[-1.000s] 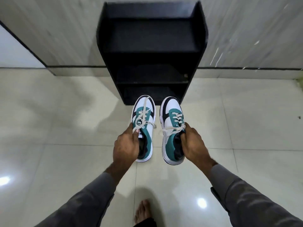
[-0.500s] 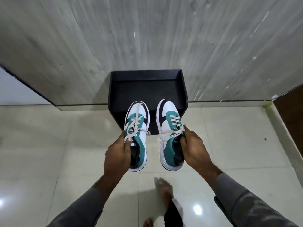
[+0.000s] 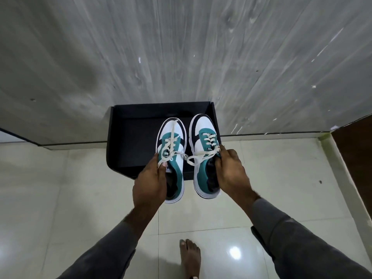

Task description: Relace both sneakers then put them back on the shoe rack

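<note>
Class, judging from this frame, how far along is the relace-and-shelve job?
Done: both sneakers look laced. In hand: the left hand holds the left sneaker, the right hand the right sneaker, both above the black shoe rack. Left: setting them on the rack.

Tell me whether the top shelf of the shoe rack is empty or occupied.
Empty as far as visible: the shoe rack's dark top surface shows nothing resting on it. Both sneakers, left and right, hang over it, held by the hands.

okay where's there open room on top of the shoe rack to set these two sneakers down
The rack's top shelf looks bare: a wide dark patch runs from its left wall across to the left sneaker. The right sneaker already hangs close beside the right wall, so that side is tight.
</note>
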